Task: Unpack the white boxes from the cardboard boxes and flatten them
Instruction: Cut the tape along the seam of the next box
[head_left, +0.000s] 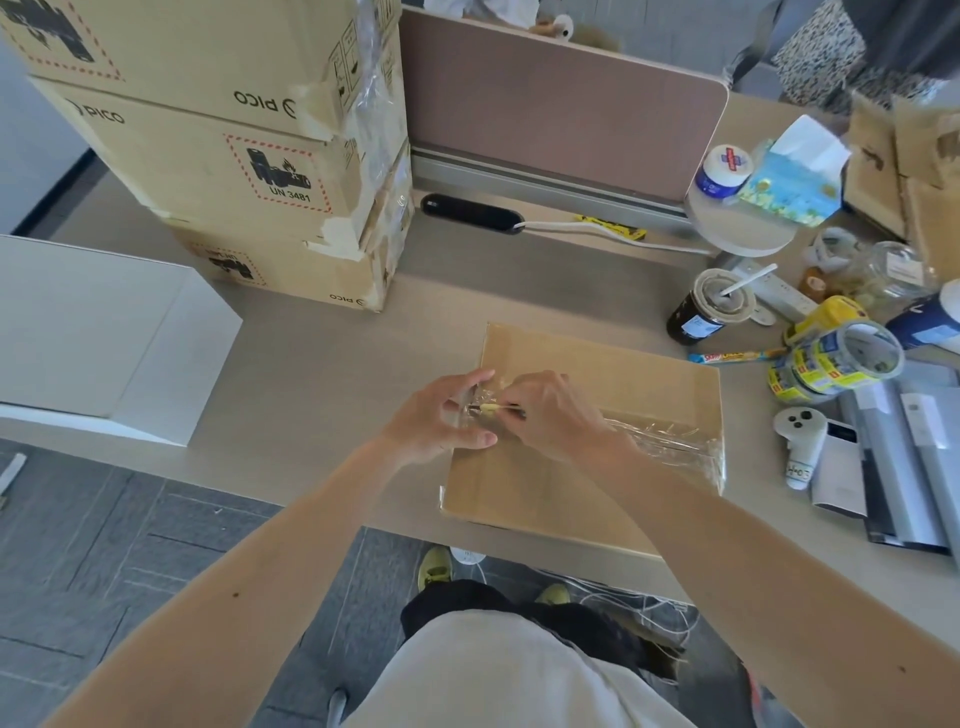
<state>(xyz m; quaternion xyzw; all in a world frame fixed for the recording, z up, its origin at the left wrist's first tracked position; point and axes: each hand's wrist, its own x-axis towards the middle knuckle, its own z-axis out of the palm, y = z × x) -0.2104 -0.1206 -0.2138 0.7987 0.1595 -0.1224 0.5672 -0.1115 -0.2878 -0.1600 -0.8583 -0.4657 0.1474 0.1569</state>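
Clutter on my table's right side
A drink cup with a straw stands beside the tape rolls; white controller nearer me, tissue pack farther back.

The cardboard box is matt brown card crossed by glossy, crinkled clear tape, and the stacked cartons show the same dull card with rough, torn paper tape. The white box looks like smooth matt paperboard, and the desk has a matt wood-tone surface. The small cutter may be plastic-handled, though it is too small to tell.
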